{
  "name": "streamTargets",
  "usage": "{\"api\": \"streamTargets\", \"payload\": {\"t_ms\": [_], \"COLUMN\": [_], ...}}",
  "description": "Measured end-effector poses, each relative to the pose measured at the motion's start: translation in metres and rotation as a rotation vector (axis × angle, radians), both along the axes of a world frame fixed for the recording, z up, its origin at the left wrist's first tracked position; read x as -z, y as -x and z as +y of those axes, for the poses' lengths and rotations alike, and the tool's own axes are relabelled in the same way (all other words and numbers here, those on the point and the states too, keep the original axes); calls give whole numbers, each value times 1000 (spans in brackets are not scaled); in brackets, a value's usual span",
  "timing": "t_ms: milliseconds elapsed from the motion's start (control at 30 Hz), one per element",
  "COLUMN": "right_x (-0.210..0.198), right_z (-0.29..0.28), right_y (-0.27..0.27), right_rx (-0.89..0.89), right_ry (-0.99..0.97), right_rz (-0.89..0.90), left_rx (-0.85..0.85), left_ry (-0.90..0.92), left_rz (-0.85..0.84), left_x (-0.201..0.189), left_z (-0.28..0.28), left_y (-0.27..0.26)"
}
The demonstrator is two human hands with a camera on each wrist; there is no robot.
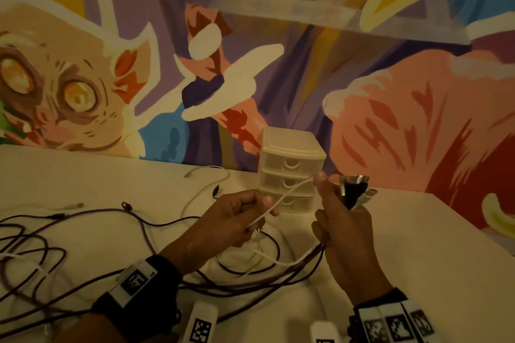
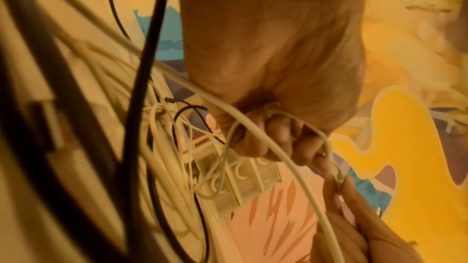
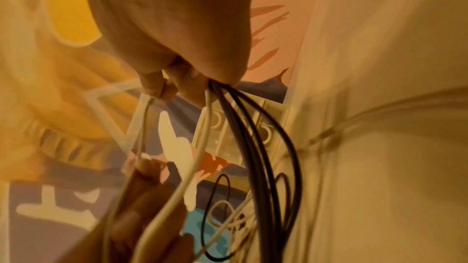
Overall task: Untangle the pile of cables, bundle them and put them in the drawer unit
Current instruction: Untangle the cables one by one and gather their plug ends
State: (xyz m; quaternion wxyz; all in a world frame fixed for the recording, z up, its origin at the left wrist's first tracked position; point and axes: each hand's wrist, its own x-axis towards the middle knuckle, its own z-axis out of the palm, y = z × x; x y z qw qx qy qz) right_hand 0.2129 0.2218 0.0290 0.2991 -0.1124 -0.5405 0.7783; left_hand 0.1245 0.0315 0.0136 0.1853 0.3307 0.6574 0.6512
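Cables [image 1: 83,231]: thin white cord [image 1: 287,195] pinched by both hands' fingers [image 1: 267,200]; right hand [image 1: 345,231] gripping dark strands.

Two hands, one drawer unit, cables too tangled to count

One drawer unit [image 1: 291,167] beyond the fingertips shows three drawers; two hands, left hand [image 1: 237,220], right hand [image 1: 345,228], both gripping cable.

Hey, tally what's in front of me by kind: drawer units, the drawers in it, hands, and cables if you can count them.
Drawer unit: 1
Drawers in it: 3
Hands: 2, left hand and right hand, both holding the white cable
Cables: white ones and dark purple cables, too tangled to count
Total: 6, cables left out
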Motion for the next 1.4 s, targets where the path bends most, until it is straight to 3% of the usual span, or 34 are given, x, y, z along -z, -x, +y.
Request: {"api": "streamTargets", "payload": {"t_ms": [333, 467, 633, 767, 833, 900, 967, 1033, 1167, 1267, 1333, 1400], "right_x": [5, 6, 0, -12, -18, -26, -32, -33, -21, -17, -19, -21], "right_z": [-14, -20, -9, 12, 23, 35, 43, 44, 10, -14, -15, -12], "right_y": [-2, -1, 1, -3, -9, -16, -22, -24, -20, -19, -20, -21], "right_rx": [-109, -11, 116, -107, -152, -76, 22, 50, -112, -255, -250, -243], "right_ry": [-173, -218, -86, 282, 332, 316, 242, 88, -574, -907, -932, -825], "right_rz": [-73, -163, -19, 210, 241, 226, 162, 41, -379, -348, -306, -191], "left_rx": [-21, 40, 12, -76, -94, -84, -91, -131, -238, -262, -243, -179], "left_ry": [11, 120, 259, 316, 366, 445, 494, 421, 212, 193, 188, 247], "left_rz": [204, 289, 341, 389, 435, 498, 567, 617, 582, 627, 537, 515], "left_x": [-2, -1, 4, 2, 3, 4, 6, 6, 7, 9, 11, 13], "left_z": [5, 10, 9, 1, -5, -10, -13, -11, -6, -3, -2, -4], "left_y": [-9, -17, -14, -2, 8, 13, 18, 20, 23, 23, 25, 27]}}
